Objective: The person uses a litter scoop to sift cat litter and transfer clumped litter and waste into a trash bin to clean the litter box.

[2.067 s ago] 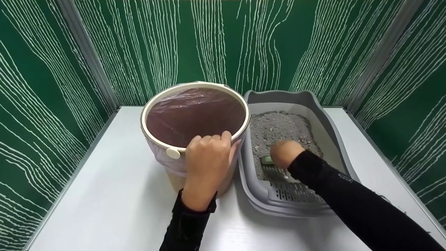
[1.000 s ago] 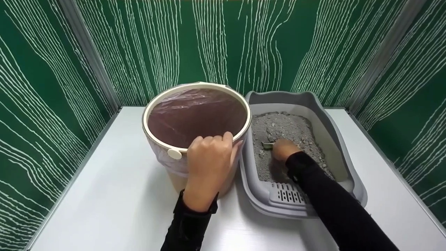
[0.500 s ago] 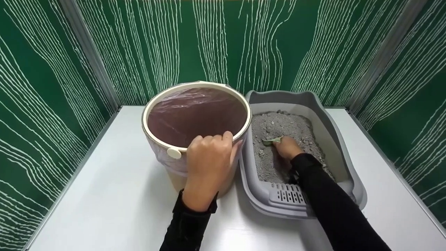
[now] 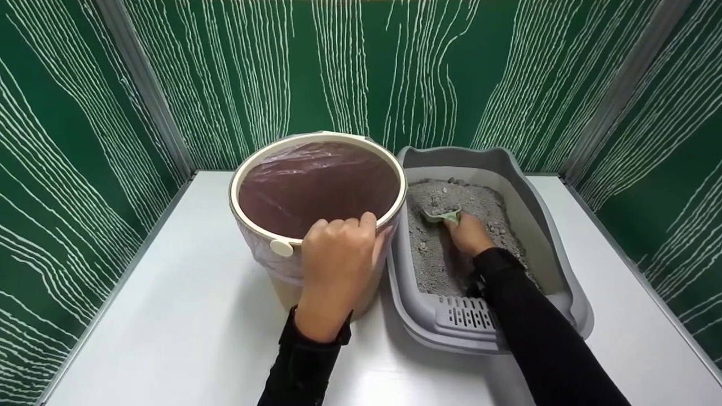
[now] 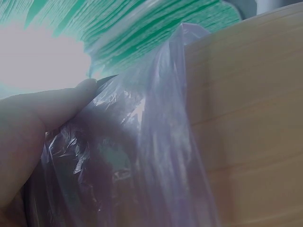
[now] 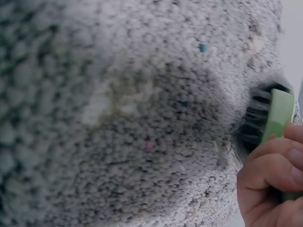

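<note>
Holding scoop (image 6: 279, 109) in litter (image 4: 468, 197); bin (image 4: 290, 292) partly hides tray (image 4: 548, 231).

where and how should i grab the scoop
Probably best by its handle, coming from the near right, as the right hand grips it now. The slotted end of the scoop is at least partly sunk in the litter, so fingers would likely dig into grains there, while the handle points away toward the person's right.

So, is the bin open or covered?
Open: the head view looks down into the bin, its liner showing inside the pale rim, nothing spanning it.
</note>
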The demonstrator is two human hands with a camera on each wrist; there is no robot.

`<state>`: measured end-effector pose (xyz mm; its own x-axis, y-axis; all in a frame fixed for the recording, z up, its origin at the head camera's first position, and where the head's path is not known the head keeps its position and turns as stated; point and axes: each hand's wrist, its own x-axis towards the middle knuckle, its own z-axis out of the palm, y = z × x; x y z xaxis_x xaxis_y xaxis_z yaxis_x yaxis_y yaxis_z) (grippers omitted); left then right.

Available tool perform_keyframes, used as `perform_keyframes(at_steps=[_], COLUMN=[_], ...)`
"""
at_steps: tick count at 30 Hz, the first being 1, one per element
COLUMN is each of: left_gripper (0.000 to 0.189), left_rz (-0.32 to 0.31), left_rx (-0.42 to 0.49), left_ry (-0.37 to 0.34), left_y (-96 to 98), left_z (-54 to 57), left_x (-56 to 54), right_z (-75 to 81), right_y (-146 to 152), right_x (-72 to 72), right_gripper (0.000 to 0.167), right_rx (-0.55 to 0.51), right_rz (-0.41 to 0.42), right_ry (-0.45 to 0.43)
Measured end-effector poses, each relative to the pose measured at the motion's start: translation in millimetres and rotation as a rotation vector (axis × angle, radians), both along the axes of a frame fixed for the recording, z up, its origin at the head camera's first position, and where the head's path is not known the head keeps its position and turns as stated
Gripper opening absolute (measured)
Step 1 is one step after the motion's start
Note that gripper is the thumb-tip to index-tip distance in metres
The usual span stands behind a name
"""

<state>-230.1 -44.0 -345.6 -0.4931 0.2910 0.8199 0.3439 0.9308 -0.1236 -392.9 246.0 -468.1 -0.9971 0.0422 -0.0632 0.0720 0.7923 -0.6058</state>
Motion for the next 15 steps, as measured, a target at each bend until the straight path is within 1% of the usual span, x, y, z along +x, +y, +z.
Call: perform_keyframes(at_steps=[2,4,7,10,15], left_gripper=[0.037,0.037,0.038,0.039,0.039], left_rz=[-0.001,0.001,0.007,0.009,0.005], left_rx=[0.0,0.002,0.006,0.004,0.003], left_ry=[0.006,0.013,0.023,0.026,0.022], left_y=[0.3,0.3,-0.3,-0.9,-1.0], left_z=[-0.4,-0.9,-1.8,-2.2,-1.2], left_x=[-0.4,-0.5,-0.8,-1.3,-1.9], right_z=[3.1,6.9,11.8,14.8,16.8], right_y=[3,5,6,6,7], right_x=[1.2,2.9,4.8,4.8,2.3], right_gripper=[0.038,0.038,0.039,0.04,0.049], right_rx=[-0.017,-0.016,-0.019,-0.022,-0.02], right_rz=[0.015,0.013,-0.007,-0.04,-0.068], right_ry=[0.027,0.057,0.084,0.093,0.109])
